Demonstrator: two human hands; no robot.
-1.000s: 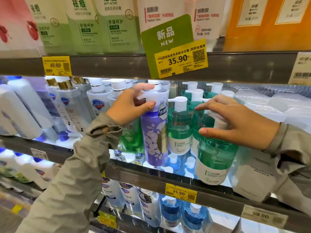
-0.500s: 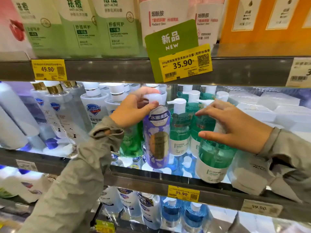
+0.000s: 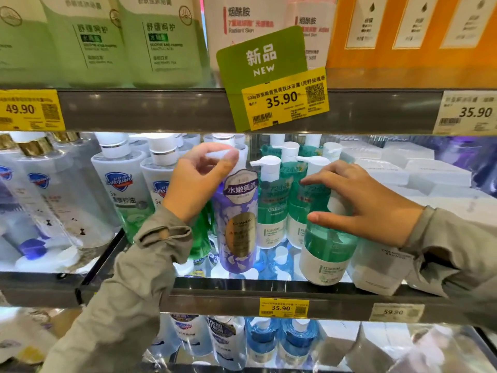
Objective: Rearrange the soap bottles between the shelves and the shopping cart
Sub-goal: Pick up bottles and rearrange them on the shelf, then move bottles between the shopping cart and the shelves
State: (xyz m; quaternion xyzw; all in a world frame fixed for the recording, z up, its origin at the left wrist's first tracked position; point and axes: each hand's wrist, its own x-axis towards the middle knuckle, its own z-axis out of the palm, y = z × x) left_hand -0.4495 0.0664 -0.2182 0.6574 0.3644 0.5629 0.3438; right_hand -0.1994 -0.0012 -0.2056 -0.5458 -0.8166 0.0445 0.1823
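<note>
The middle shelf (image 3: 215, 292) fills the view, its front rail running across below both arms, and no shopping cart shows anywhere. White blue-badged bottles (image 3: 121, 189) stand at the left, a row of green bottles (image 3: 271, 211) in the middle and a white box (image 3: 376, 267) at the right. The purple bottle (image 3: 238, 227) stands upright near the shelf's front, just left of that green row. A second ago its label faced sideways; now the gold oval and the white badge face straight out, so it has been turned on the spot rather than lifted. The front green bottle (image 3: 326, 254) leans a little at the shelf edge, beside the white box, much where it was. The left hand (image 3: 196, 181) keeps its fingers curled round the purple bottle's pump top. The right hand (image 3: 368, 205) grips the green bottle's white neck between thumb and fingers, forefinger stretched over the shoulder. A yellow price tag (image 3: 283, 307) sits on the rail below. I judge the purple bottle is now placed and faced, with the green one still to be straightened or pushed back
</note>
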